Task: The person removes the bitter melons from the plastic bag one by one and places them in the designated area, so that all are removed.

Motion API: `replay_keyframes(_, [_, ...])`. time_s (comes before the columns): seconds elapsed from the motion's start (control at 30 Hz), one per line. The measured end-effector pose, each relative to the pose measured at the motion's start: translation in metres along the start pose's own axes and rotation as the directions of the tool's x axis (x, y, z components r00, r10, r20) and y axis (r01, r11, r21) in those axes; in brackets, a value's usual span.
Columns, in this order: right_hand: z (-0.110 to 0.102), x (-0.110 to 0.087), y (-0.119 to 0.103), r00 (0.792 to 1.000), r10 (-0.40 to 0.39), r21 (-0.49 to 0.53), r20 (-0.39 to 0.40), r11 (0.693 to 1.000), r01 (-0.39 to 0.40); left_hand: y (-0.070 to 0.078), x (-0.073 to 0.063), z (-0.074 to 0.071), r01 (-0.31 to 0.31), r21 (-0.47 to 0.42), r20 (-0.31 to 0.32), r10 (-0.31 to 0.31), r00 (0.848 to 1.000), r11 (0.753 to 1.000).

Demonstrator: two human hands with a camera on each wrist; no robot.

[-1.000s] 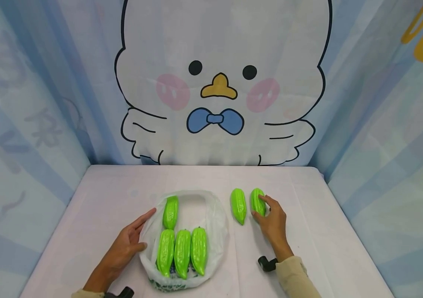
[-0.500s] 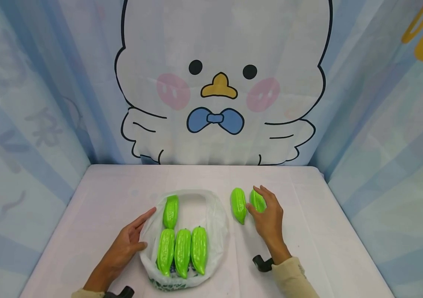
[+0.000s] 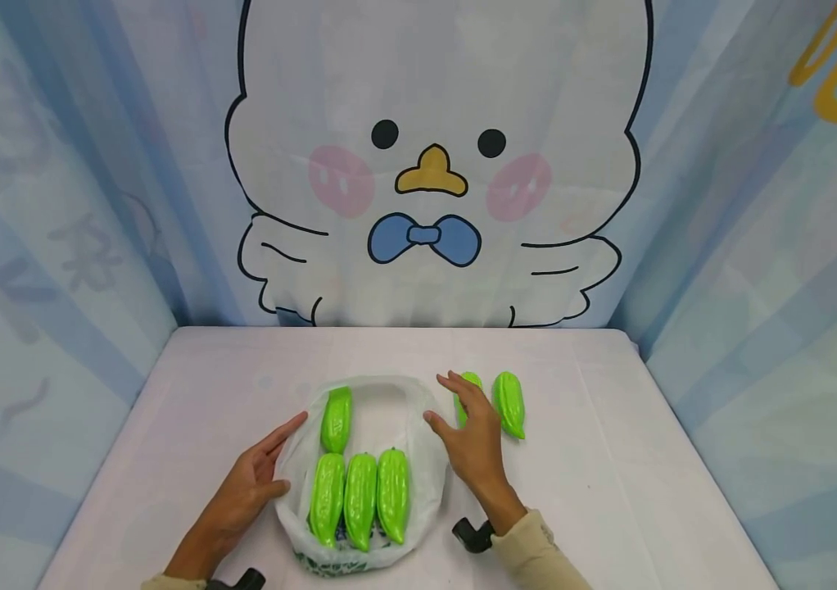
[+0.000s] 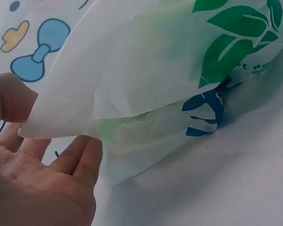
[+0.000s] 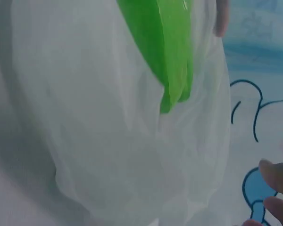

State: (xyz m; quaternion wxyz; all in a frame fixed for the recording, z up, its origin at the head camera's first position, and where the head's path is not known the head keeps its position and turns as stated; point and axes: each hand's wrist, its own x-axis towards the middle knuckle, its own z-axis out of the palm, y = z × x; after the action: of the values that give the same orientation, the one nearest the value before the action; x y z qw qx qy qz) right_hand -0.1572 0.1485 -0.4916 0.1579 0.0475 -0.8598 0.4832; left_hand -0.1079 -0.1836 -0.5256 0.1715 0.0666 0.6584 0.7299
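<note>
A white plastic bag (image 3: 429,483) with green leaf print stands with its mouth spread and rim rolled. Several shiny green, ridged, pod-shaped pieces (image 3: 392,496) lie inside, one above a row of three. My left hand (image 3: 245,483) rests against the bag's left side, thumb and forefinger spread at its wall; the left wrist view shows its fingers (image 4: 87,157) by the plastic. My right hand (image 3: 473,447), thumb and fingers apart with nothing between them, hovers by the bag's right rim. Behind it one green piece (image 3: 471,378) is partly hidden. Another green piece (image 3: 510,404) lies farther right.
A white cloth covers the table (image 3: 610,492). At its far edge hangs a curtain (image 3: 433,287) with a cartoon bird, and curtains also close off both sides. Black wrist-worn devices (image 3: 472,535) stick out near both sleeves.
My right hand has left the right-hand green piece and moved left past the other one toward the bag. Both loose pieces stay where they were; my left hand and the bag hardly move.
</note>
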Motion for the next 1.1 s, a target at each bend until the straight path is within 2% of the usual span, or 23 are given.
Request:
replay_keyframes(0.27, [0.035, -0.006, -0.015, 0.991, -0.010, 0.065, 0.130, 0.998, 0.001, -0.002, -0.001, 0.001, -0.009, -0.002, -0.008, 0.009, 1.000, 1.000])
replay_keyframes(0.43, [0.053, -0.007, -0.021, 0.976, -0.019, 0.084, 0.215, 0.996, 0.001, -0.001, 0.000, 0.002, -0.007, -0.006, -0.012, 0.006, 1.000, 1.000])
replay_keyframes(0.57, [0.066, -0.005, -0.025, 0.952, -0.038, 0.082, 0.303, 0.997, 0.014, 0.001, -0.001, 0.003, -0.004, -0.011, -0.011, 0.004, 1.000, 1.000])
replay_keyframes(0.83, [0.085, 0.000, -0.038, 0.887, -0.039, 0.031, 0.460, 0.999, 0.028, 0.003, -0.001, 0.002, 0.005, -0.017, -0.003, -0.005, 1.000, 1.000])
replay_keyframes(0.97, [0.092, 0.001, -0.041, 0.859, -0.041, -0.002, 0.510, 0.999, 0.049, 0.002, -0.001, 0.002, 0.005, -0.022, 0.002, -0.005, 1.000, 1.000])
replay_keyframes(1.1, [0.096, 0.001, -0.041, 0.847, -0.035, -0.041, 0.530, 0.997, 0.067, 0.001, -0.001, 0.001, 0.003, -0.039, 0.012, -0.002, 1.000, 0.999])
